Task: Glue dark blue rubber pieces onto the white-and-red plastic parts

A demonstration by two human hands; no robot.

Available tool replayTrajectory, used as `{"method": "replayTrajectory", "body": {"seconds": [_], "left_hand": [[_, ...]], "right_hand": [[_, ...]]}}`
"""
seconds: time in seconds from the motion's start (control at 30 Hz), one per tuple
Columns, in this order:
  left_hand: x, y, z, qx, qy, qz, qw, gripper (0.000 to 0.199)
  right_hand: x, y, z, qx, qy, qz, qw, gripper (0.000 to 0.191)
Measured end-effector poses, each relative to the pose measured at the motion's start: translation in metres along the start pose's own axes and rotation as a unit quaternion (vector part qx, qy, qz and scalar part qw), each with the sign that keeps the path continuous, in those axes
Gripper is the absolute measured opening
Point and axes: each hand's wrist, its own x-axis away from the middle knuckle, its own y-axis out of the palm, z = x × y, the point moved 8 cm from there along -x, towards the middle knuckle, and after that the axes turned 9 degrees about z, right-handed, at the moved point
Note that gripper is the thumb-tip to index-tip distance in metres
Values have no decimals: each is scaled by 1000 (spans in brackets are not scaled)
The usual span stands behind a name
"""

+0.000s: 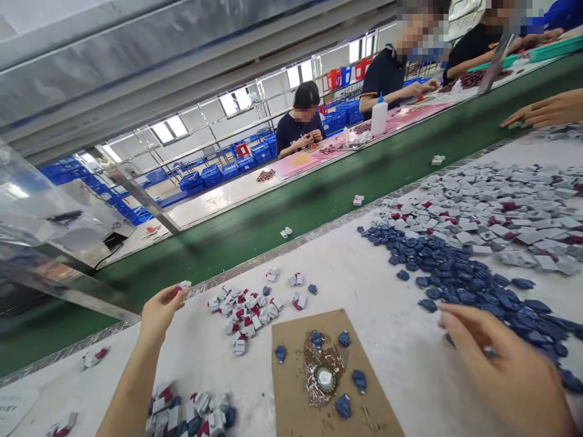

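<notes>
My left hand (163,311) pinches a small white-and-red plastic piece (183,285) at the near edge of the green belt. Over the right side of the table, my right hand (505,370) is curled beside a heap of dark blue pieces (473,279); a bit of blue shows among its fingers, partly hidden and blurred. Between my hands lies a brown cardboard sheet (291,406) with several blue pieces spaced on it. A bottle cap with whitish contents (325,379) sits in a glossy wet patch on the cardboard.
White-and-red pieces form a small pile (246,312), a nearer mixed pile (191,416) and a large heap (510,212). A green conveyor belt (255,243) crosses ahead, carrying a few pieces. Another person's hand (551,109) reaches over it. Co-workers sit opposite, near a white bottle (379,118).
</notes>
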Motion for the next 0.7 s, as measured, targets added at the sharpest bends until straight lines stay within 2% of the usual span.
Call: {"method": "replayTrajectory", "body": {"seconds": [0.03,0.1,0.17,0.27,0.37,0.5,0.7], "left_hand": [[18,-12,-6,25,-15,9,1000,32],[61,-34,-22,94,-67,27,993,41],[111,-47,-43,200,-155,39,967,43],[188,-44,-67,333,-290,45,896,45],[250,-28,-70,402,-337,45,850,49],[298,-1,-56,446,-340,11,828,48],[327,31,-33,466,-334,-88,814,49]], "right_hand": [[-17,-1,0,33,-10,-15,999,41],[-49,8,-10,120,-103,-86,984,41],[-76,23,-17,154,-166,-144,963,38],[-97,50,-25,195,-220,-205,934,36],[-96,71,-33,236,-264,-224,908,30],[-82,77,-39,250,-293,-213,898,23],[-62,70,-53,166,-295,-204,919,22]]}}
